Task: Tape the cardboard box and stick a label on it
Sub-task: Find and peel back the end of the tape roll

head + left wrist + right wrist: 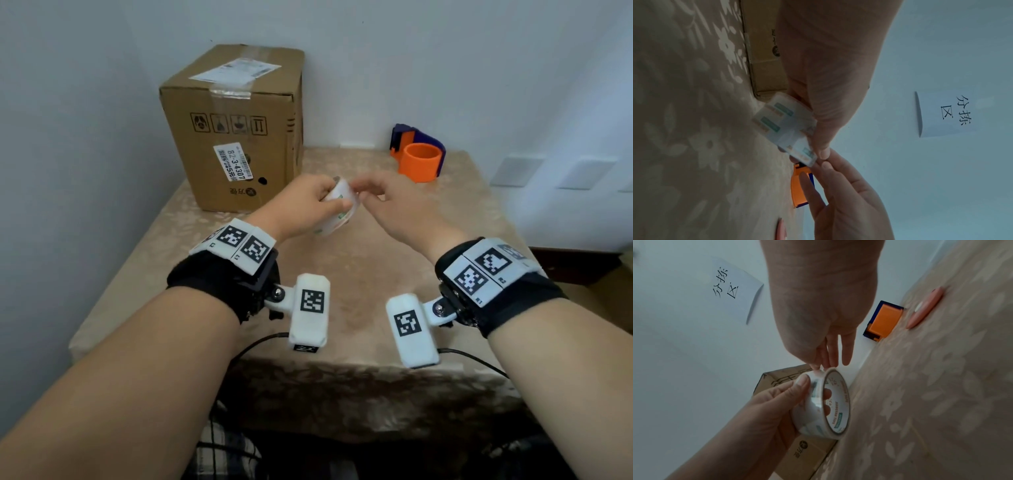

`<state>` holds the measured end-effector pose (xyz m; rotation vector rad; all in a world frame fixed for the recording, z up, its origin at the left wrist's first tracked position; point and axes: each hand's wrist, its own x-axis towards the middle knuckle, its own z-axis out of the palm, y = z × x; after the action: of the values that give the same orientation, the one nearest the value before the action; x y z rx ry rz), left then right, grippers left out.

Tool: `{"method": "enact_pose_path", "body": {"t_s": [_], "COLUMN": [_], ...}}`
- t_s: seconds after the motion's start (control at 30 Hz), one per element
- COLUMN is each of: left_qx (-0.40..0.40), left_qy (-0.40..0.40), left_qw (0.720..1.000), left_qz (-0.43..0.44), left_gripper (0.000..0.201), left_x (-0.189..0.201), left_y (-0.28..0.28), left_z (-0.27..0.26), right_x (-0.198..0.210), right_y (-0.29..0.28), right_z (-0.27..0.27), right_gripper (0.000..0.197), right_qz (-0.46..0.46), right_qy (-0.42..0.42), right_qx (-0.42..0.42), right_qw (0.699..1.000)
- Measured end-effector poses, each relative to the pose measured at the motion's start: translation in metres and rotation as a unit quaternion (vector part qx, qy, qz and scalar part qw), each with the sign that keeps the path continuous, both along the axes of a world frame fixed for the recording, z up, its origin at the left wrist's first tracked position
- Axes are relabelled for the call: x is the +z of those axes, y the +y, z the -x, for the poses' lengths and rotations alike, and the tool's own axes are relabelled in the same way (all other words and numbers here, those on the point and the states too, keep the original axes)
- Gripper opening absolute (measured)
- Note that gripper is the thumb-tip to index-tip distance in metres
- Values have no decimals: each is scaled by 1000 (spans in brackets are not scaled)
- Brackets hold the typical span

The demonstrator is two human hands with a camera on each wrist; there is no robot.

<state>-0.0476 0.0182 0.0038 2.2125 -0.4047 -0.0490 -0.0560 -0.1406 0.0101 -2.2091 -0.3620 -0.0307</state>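
A brown cardboard box stands at the table's back left, with clear tape and a white label on top and another label on its front. My left hand grips a roll of clear tape above the table's middle, thumb on the outer face and fingers through the core. My right hand meets it from the right. Its thumb and forefinger pinch at the roll's outer layer near the rim, and the other fingers stay straight. The same roll appears in the left wrist view.
An orange and blue tape dispenser stands at the back right by the wall. A pink cutter lies on the patterned tablecloth near it. A paper sign hangs on the wall. Cables hang off the near edge.
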Motion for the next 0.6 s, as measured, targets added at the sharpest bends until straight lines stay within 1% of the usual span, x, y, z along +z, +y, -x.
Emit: {"method": "enact_pose_path", "body": {"t_s": [0.07,0.1,0.13,0.23,0.3,0.33,0.47,0.6], "left_qx": [-30,-44,-49,-29,-18,-13,-9,-7], "left_qy": [39,61,83,130,141,143,148,142], "left_qw": [999,997,995,990,988,988,984,986], "left_qz": [9,15,23,43,55,64,100,91], "left_gripper": [22,16,14,23,21,22,44,50], "left_x": [-1,0,0,5,6,7,2,1], "left_y": [1,1,0,-4,-7,-7,-5,-3], "left_z": [2,5,7,13,14,15,9,7], "right_x": [-5,-7,-9,-14,-13,-13,-11,-11], "right_y": [0,-1,-3,-9,-9,-9,-2,0], "right_z": [-1,-2,-3,-6,-7,-7,-6,-4], "right_gripper": [36,39,43,48,48,47,39,30], "right_qz": [-34,-46,-50,-46,-54,-57,-49,-30], "right_qy": [22,31,37,58,67,62,16,-19], "right_qx": [-9,-9,-6,6,11,11,16,16], "right_qw": [999,998,998,997,996,996,999,999]}}
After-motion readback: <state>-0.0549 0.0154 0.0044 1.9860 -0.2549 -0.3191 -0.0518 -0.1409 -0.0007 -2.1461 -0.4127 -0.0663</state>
